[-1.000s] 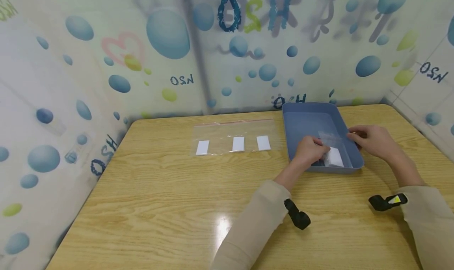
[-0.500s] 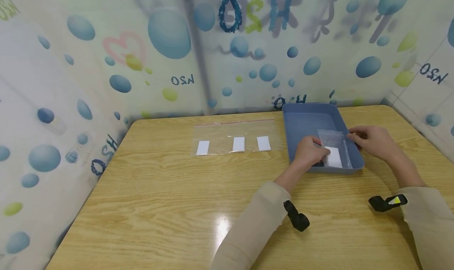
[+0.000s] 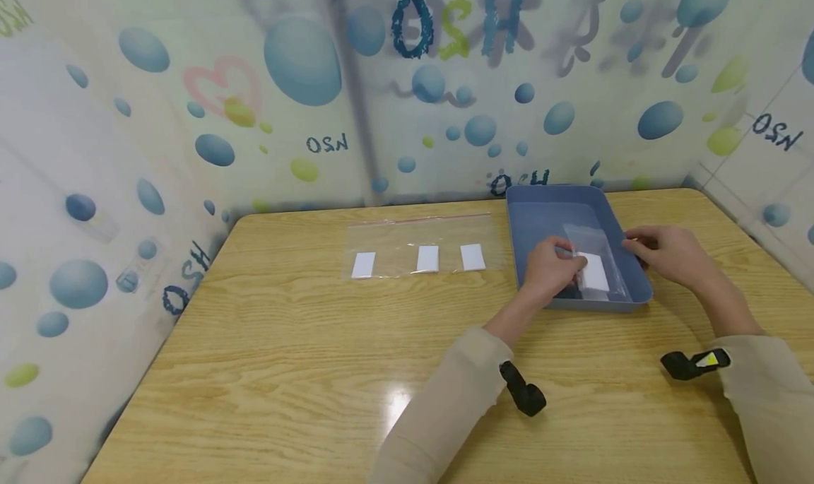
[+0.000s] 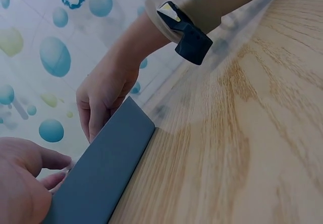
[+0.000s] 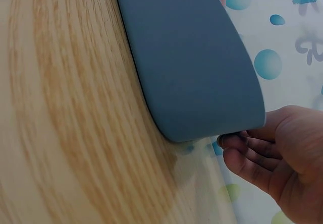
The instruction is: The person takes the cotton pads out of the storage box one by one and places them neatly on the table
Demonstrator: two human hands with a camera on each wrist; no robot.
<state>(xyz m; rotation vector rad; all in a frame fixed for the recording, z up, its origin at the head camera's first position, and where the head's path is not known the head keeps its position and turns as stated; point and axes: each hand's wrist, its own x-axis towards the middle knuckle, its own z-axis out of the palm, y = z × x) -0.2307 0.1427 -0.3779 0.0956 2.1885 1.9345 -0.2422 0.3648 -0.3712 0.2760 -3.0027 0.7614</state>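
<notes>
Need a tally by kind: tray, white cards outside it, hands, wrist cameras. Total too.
Tray: 1
White cards outside the tray: 3
Hands, left hand and right hand: 2
Black wrist cameras: 2
Total: 8

The shallow rectangular tray (image 3: 553, 215) is plain slate blue. The small clear plastic packet (image 3: 586, 239) shows a plain white rectangle (image 3: 595, 273); the wide clear plastic bag (image 3: 394, 259) has a reddish line. The wooden table (image 3: 273, 357) is honey-tan with darker grain, the fabric sleeves (image 3: 441, 403) beige, the pale wall (image 3: 391, 120) dotted with blue and yellow-green ovals.
</notes>
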